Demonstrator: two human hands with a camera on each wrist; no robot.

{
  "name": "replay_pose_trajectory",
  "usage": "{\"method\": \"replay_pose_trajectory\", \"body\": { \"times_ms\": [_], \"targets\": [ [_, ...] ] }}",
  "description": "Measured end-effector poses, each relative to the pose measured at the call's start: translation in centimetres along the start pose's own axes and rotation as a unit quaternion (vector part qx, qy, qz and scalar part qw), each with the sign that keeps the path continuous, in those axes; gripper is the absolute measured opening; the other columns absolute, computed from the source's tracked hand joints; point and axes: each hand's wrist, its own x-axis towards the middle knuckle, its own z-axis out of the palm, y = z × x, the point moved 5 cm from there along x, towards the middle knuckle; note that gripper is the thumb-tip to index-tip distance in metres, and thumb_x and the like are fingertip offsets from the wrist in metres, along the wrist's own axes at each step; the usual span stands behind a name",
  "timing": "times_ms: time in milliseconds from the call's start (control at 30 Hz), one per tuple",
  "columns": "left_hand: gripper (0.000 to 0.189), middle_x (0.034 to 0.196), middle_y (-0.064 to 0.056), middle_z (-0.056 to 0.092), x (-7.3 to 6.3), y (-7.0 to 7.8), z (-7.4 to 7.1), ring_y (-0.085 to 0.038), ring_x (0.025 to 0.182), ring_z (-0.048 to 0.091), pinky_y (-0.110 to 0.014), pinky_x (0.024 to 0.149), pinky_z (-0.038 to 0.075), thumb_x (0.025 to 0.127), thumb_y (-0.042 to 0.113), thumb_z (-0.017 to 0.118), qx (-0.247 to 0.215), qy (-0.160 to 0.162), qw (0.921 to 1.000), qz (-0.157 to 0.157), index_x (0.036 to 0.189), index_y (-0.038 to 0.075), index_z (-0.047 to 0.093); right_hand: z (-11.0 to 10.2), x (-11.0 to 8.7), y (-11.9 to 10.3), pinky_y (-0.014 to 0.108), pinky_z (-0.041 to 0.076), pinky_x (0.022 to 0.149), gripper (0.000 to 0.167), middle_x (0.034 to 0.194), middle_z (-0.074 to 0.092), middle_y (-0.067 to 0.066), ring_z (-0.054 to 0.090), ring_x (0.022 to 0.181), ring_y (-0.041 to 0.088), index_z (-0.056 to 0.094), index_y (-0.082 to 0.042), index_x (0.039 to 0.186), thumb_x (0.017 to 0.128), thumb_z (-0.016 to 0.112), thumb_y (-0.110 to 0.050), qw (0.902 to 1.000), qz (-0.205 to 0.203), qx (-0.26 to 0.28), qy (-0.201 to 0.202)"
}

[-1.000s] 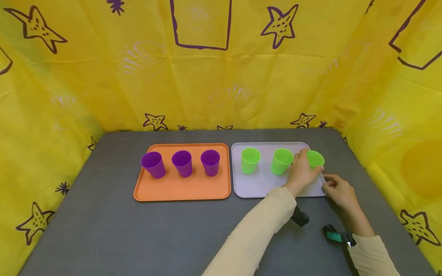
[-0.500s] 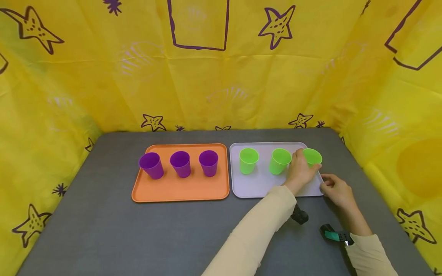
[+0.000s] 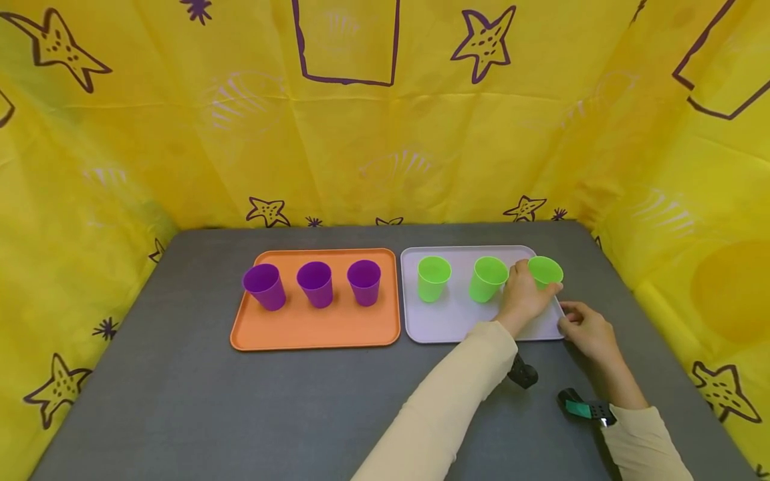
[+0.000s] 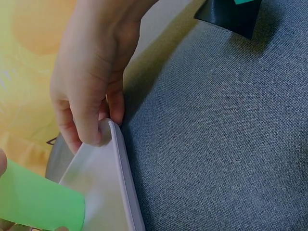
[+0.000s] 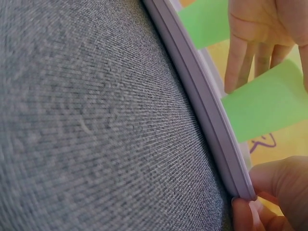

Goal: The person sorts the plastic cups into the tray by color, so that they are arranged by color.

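My left hand (image 3: 521,297) reaches over the lilac tray (image 3: 442,326) and holds the rightmost green cup (image 3: 546,270) around its side. In the right wrist view, that hand's fingers (image 5: 236,62) lie along the cup (image 5: 269,103), which stands upright at the tray's end. My right hand (image 3: 592,334) pinches the tray's near right corner. The left wrist view shows its thumb and fingers at the corner, with the tray rim (image 4: 126,183) between them. Two other green cups, a left one (image 3: 433,280) and a middle one (image 3: 487,280), stand on the same tray.
To the left lies an orange tray (image 3: 313,333) bearing three purple cups (image 3: 364,284) in a row. Both trays rest on a grey tabletop (image 3: 252,414). A yellow patterned cloth (image 3: 343,147) hangs behind and at both sides. Each wrist wears a black strap device (image 3: 583,406).
The whole head view has shifted slightly. Both hands keep their places on the cup and the tray corner; nothing else has visibly moved.
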Motion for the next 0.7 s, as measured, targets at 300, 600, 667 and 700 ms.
{"method": "replay_pose_trajectory", "body": {
  "times_ms": [300,600,667,700],
  "targets": [
    [0.08,0.124,0.002,0.045,-1.0,0.0,-0.1,-0.013,0.108,0.051,-0.02,0.091,0.045,0.074,0.044,0.073,-0.036,-0.008,0.9992,-0.011,0.135,0.013,0.032,-0.2,0.1,0.0,0.022,0.043,0.054,0.036,0.084,0.062,0.013,0.05,0.057,0.001,0.057,0.002,0.114,0.082,0.053,-0.014,0.9998,-0.003,-0.019,0.007],
    [0.083,0.129,-0.002,0.043,-2.3,-1.2,-0.5,-0.013,0.117,0.045,-0.02,0.097,0.041,0.075,0.041,0.072,-0.03,-0.044,0.9985,0.009,0.137,0.008,0.03,-0.3,-0.1,-0.2,0.019,0.043,0.052,0.036,0.084,0.063,0.015,0.05,0.054,-0.003,0.056,0.005,0.114,0.083,0.053,-0.014,0.9999,-0.008,-0.01,0.003],
    [0.08,0.129,-0.003,0.043,-2.6,-1.4,-0.6,-0.012,0.117,0.045,-0.019,0.097,0.041,0.076,0.041,0.071,-0.022,-0.053,0.9982,0.02,0.137,0.007,0.03,-0.3,-0.2,-0.3,0.019,0.044,0.051,0.037,0.084,0.063,0.016,0.051,0.054,-0.002,0.056,0.005,0.115,0.083,0.053,-0.014,0.9999,-0.01,-0.006,0.001],
    [0.079,0.129,-0.004,0.043,-2.8,-1.5,-0.7,-0.012,0.117,0.045,-0.019,0.096,0.041,0.077,0.04,0.07,-0.019,-0.059,0.9978,0.026,0.137,0.007,0.031,-0.3,-0.2,-0.3,0.019,0.044,0.051,0.037,0.084,0.063,0.016,0.051,0.054,-0.002,0.056,0.005,0.115,0.083,0.053,-0.014,0.9999,-0.01,-0.006,0.001]
  ]
}}
